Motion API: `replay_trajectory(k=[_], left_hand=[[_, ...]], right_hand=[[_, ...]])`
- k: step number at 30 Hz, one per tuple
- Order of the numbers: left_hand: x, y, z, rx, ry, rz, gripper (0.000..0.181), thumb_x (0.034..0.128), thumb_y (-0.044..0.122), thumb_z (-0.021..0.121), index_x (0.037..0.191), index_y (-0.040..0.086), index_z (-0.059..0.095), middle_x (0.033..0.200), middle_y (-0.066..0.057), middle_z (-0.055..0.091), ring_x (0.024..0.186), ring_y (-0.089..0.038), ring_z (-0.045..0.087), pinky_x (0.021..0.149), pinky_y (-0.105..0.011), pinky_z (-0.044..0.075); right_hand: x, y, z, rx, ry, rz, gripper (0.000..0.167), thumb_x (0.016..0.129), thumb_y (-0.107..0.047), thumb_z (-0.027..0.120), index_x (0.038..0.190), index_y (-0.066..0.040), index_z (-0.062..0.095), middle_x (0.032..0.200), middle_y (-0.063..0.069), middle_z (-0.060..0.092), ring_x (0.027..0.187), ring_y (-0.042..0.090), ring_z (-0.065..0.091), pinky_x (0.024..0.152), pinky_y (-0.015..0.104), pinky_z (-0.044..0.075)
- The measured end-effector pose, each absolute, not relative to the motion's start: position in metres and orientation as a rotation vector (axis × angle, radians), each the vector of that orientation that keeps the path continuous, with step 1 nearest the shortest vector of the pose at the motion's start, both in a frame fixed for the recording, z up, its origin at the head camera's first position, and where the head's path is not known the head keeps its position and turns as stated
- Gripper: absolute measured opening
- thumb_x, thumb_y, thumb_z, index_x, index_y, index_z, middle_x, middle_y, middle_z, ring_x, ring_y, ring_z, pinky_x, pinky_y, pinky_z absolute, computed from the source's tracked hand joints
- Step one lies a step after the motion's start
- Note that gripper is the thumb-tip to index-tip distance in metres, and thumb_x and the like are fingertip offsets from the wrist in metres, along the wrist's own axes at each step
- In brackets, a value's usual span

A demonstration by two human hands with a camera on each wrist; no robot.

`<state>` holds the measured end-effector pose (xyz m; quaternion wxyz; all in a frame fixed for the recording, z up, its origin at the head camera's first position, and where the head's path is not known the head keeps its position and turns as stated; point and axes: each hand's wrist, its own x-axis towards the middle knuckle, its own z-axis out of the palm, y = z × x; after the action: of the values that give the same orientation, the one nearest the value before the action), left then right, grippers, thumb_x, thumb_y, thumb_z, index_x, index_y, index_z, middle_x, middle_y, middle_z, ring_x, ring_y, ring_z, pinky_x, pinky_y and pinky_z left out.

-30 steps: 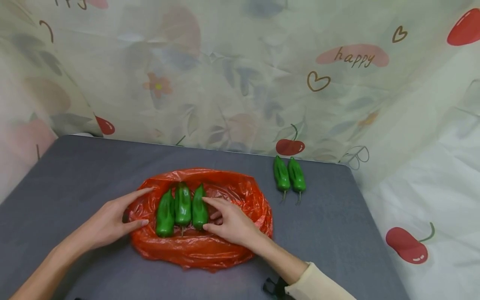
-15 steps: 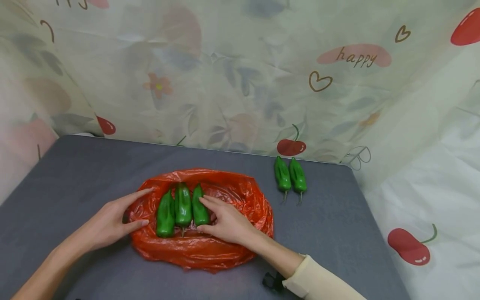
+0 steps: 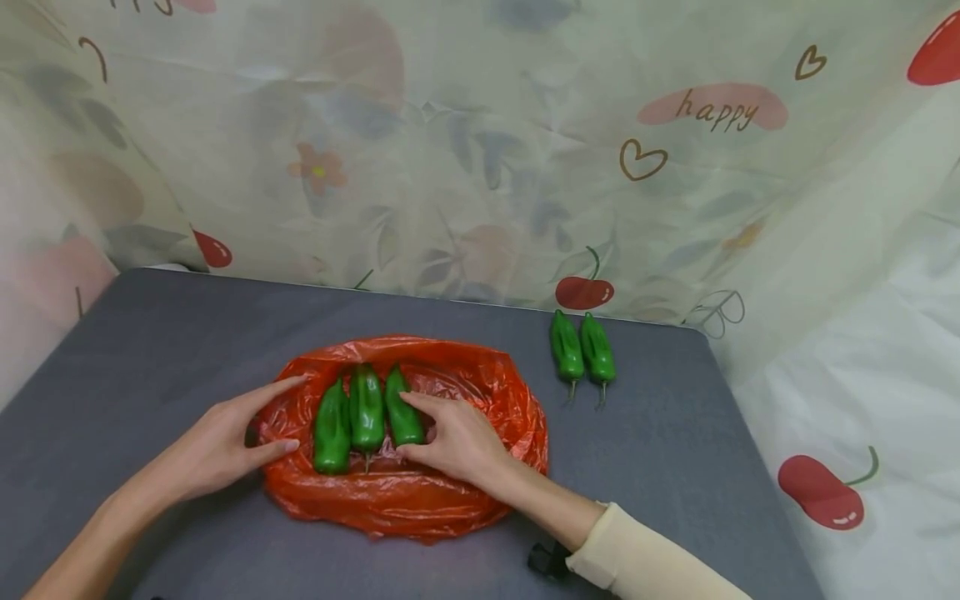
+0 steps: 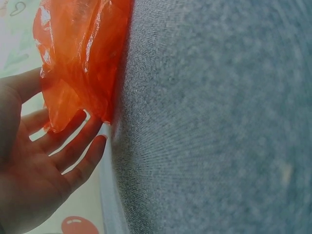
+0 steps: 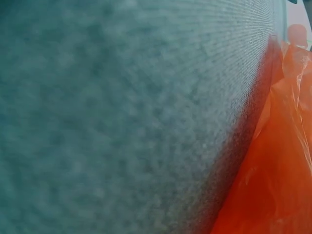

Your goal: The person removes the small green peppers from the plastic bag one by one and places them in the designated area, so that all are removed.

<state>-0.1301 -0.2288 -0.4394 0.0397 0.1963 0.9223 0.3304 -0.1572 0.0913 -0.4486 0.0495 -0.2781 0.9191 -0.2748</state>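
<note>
A red plastic bag (image 3: 397,500) lies spread on the table with its mouth folded wide. Three green peppers rest inside it side by side: a left pepper (image 3: 332,433), a middle pepper (image 3: 367,412) and a right pepper (image 3: 401,400). My right hand (image 3: 461,437) reaches in from the right and holds the right pepper between thumb and fingers; the thumb covers its lower end. At the bag's left rim rests my left hand (image 3: 217,442), fingers spread and touching the plastic. In the left wrist view, that left hand (image 4: 48,165) has its fingers loosely extended against the bag (image 4: 83,63).
Two more green peppers (image 3: 567,350) lie together near the table's back right edge, stems toward me. A dark grey cloth covers the table (image 3: 637,467). A patterned curtain (image 3: 450,167) hangs behind it. A small black object (image 3: 546,560) shows beneath the right wrist.
My right thumb and fingers have closed in around the right pepper, whose lower end has shifted slightly right and away from me. The left hand stays put.
</note>
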Motion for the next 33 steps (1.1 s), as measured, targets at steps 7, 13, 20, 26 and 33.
replay_trajectory(k=[7,13,20,26,33], left_hand=[[-0.131,-0.23,-0.44,0.601,2.813,1.018,0.079,0.086,0.041,0.077,0.15,0.012,0.042,0.139,-0.025,0.053,0.122,-0.043,0.054,0.094,-0.062,0.046],[-0.13,-0.228,-0.439,0.54,2.81,1.026,0.075,0.0898,0.046,0.072,0.151,0.014,0.042,0.139,-0.023,0.054,0.122,-0.041,0.055,0.094,-0.062,0.046],[-0.13,-0.227,-0.436,0.502,2.79,1.037,0.072,0.0931,0.046,0.067,0.151,0.011,0.042,0.14,-0.025,0.052,0.124,-0.043,0.052,0.096,-0.063,0.044],[-0.13,-0.229,-0.436,0.479,2.755,1.063,0.064,0.0984,0.041,0.061,0.152,0.011,0.041,0.143,-0.026,0.049,0.129,-0.045,0.047,0.098,-0.067,0.039],[-0.13,-0.229,-0.436,0.477,2.75,1.074,0.062,0.1001,0.04,0.059,0.152,0.011,0.04,0.145,-0.025,0.048,0.131,-0.046,0.045,0.099,-0.068,0.037]], right_hand=[[-0.159,0.096,-0.45,-0.826,2.729,-0.942,0.064,0.085,-0.031,0.077,0.144,-0.023,0.054,0.065,-0.01,0.059,0.051,-0.002,0.048,0.048,0.017,0.04],[-0.159,0.101,-0.45,-0.781,2.685,-1.029,0.057,0.087,-0.026,0.074,0.142,-0.025,0.057,0.048,-0.01,0.04,0.04,0.003,0.032,0.042,0.019,0.029],[-0.159,0.107,-0.452,-0.733,2.674,-1.126,0.052,0.088,-0.023,0.071,0.139,-0.024,0.06,0.057,-0.008,0.05,0.044,0.002,0.036,0.044,0.02,0.031],[-0.159,0.11,-0.451,-0.742,2.669,-1.201,0.05,0.09,-0.021,0.069,0.139,-0.02,0.06,0.07,-0.007,0.061,0.046,0.002,0.038,0.046,0.02,0.033],[-0.16,0.115,-0.449,-0.71,2.653,-1.262,0.048,0.091,-0.02,0.069,0.138,-0.024,0.061,0.067,-0.009,0.06,0.048,0.004,0.042,0.046,0.02,0.034]])
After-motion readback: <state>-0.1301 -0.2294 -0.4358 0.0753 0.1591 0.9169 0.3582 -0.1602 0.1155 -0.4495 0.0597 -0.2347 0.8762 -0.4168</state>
